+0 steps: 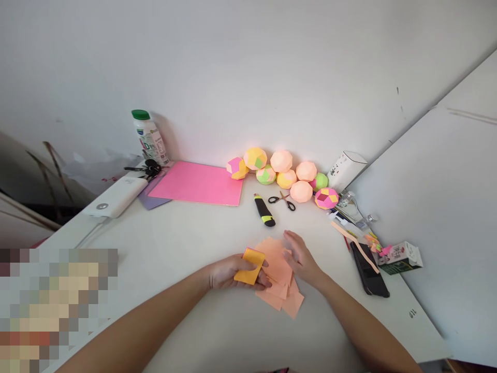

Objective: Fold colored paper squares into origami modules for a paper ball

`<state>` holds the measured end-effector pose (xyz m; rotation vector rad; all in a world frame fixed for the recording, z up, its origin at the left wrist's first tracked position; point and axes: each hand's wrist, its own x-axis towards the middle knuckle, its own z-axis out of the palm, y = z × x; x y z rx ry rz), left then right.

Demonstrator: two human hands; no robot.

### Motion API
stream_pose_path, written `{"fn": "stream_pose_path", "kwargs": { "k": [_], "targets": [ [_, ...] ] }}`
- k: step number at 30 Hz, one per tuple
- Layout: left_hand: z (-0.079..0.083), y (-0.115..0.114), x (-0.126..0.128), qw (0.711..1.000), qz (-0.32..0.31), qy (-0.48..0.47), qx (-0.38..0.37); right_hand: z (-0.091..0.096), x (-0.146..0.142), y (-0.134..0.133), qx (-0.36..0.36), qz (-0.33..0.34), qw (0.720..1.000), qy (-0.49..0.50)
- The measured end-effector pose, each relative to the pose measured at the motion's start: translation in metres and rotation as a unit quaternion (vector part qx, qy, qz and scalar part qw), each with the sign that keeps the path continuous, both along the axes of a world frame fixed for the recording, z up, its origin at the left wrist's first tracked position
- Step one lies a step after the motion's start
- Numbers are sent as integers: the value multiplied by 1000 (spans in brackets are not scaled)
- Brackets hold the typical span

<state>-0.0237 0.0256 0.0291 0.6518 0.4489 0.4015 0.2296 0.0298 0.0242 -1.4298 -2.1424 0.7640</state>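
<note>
My left hand [229,273] is closed on a small orange paper square [250,266], held just above the white table [186,243]. Right beside it lies a loose heap of peach paper squares [280,290]. My right hand [302,257] rests on the far right side of that heap with its fingers stretched out flat. Both forearms reach in from the bottom of the view.
Several folded paper balls [281,175] line the wall. Before them lie scissors [282,200] and a black-and-yellow cutter [264,211]. A pink sheet [198,183], white power bank [115,197], keys and a bottle [149,137] stand at left; a black phone [368,272] and small carton [399,257] at right.
</note>
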Motion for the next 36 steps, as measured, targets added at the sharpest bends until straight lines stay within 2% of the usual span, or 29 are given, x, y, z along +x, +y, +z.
{"fn": "stream_pose_path", "kwargs": {
  "k": [2,4,7,9,11,12,14,17,20,23,29,32,36],
  "targets": [
    [0,0,0,1000,3,5,1,1,9,-6,6,12,999,-45],
    [0,1,0,1000,10,3,-1,-3,15,-18,20,84,991,-104],
    [-1,1,-2,1000,-23,-17,8,-13,18,-36,119,161,963,-178],
    [-1,1,-3,994,-103,-34,17,-19,15,-41,162,170,951,-203],
    [-3,-1,-4,985,-170,-37,21,-20,9,-38,171,152,950,-214],
    [-3,-1,-3,983,-178,-31,23,-18,6,-33,170,143,952,-212],
    [-5,-3,-2,987,-156,-9,25,-13,-1,-21,170,136,958,-187],
    [-6,-4,-2,990,-137,7,19,-4,-12,2,143,98,976,-130],
    [-4,-3,-1,988,-154,10,18,4,-25,24,89,-28,992,-81],
    [0,-3,-1,990,-140,27,10,9,-40,36,36,-86,990,-103],
    [2,-4,0,990,-134,31,-7,20,-57,31,-60,-48,986,-151],
    [0,-3,0,990,-138,32,-7,24,-57,29,-73,-24,989,-128],
    [-3,-3,0,989,-142,27,-5,30,-55,31,-76,43,987,-131]
  ]
}}
